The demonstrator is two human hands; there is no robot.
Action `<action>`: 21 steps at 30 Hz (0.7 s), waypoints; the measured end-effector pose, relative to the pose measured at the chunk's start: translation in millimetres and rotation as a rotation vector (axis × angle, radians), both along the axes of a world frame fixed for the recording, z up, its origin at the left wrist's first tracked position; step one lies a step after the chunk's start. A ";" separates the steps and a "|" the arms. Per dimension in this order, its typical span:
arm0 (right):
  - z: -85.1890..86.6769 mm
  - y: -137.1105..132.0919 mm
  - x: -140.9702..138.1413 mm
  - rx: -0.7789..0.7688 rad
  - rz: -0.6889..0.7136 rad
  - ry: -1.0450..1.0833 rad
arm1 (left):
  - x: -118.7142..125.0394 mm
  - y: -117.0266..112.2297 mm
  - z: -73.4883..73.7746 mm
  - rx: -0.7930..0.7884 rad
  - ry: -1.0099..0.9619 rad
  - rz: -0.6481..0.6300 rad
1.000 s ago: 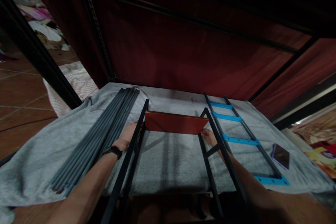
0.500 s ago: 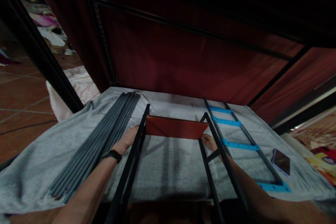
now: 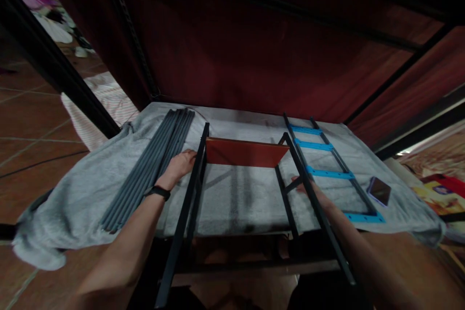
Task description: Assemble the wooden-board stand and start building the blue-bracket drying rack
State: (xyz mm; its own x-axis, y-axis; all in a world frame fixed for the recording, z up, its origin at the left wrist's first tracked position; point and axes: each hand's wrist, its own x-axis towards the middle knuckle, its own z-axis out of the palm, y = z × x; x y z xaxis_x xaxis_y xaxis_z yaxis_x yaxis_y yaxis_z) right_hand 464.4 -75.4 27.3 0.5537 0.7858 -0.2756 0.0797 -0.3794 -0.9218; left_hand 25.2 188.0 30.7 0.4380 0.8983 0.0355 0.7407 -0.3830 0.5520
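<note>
A black metal frame [image 3: 180,232] with a reddish-brown board [image 3: 241,151] across its far end stands tilted toward me in the middle. At its left rail is my left hand [image 3: 180,163], with a dark band on the wrist; the fingers curl against the rail, their tips partly hidden. My right hand [image 3: 300,185] lies behind the right rail, close to the short slanted brace. That rail covers much of it, so its grip is unclear. Left of the frame lies a bundle of grey tubes [image 3: 152,167]. On the right is a ladder-like rack [image 3: 339,174] with blue crosspieces.
A grey blanket [image 3: 69,208] covers the work surface. A phone [image 3: 379,191] rests on it at the right. Dark red cloth [image 3: 225,58] hangs behind, held by black poles. At the far left, a striped cloth [image 3: 105,106] hangs over tiled floor [image 3: 32,155].
The view has tipped downward, so the surface sits higher in the picture. My right hand has drawn back along the frame, from beside the board to near the brace. My left hand stays at the left rail.
</note>
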 end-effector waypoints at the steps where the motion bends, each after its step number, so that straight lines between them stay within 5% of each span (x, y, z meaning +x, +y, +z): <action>1: 3.9 -19.3 1.0 0.003 0.008 0.023 | -1.3 -0.1 1.4 0.014 -0.018 -0.023; 6: 4.5 -113.8 -13.3 0.050 -0.065 0.216 | -2.1 -22.7 9.3 -0.215 -0.527 0.035; 11: -11.0 -163.8 -52.8 0.059 -0.161 0.338 | -17.4 -93.3 14.9 -0.580 -0.940 0.273; 16: 9.3 -144.9 -64.2 0.103 -0.169 0.361 | -47.7 -139.1 26.3 -0.808 -1.077 0.400; 21: 43.9 -90.4 -45.7 0.203 -0.253 0.423 | -48.8 -137.0 59.6 -0.844 -1.103 0.384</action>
